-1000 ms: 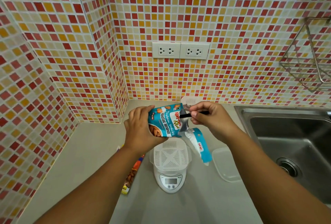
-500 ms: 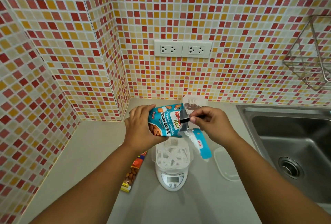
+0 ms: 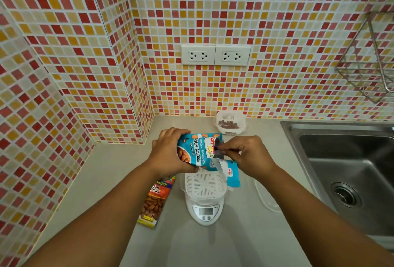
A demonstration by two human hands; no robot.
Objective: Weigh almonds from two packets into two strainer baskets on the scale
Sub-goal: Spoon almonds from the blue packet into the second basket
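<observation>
My left hand grips a blue roasted-almond packet, held tilted above the scale. My right hand pinches a thin black tool against the packet's top edge. A partly severed blue strip hangs down from that edge. Under the packet an empty white strainer basket sits on the white digital scale. A second strainer basket, with brown almonds in it, stands by the back wall. An orange almond packet lies flat to the left of the scale.
A clear plastic lid lies on the counter right of the scale. The steel sink fills the right side. A wire rack hangs on the tiled wall, and two sockets sit above the counter.
My right hand has drawn in toward the packet's top, so less of the black tool shows. The hanging strip has stayed below it. My left hand keeps its grip.
</observation>
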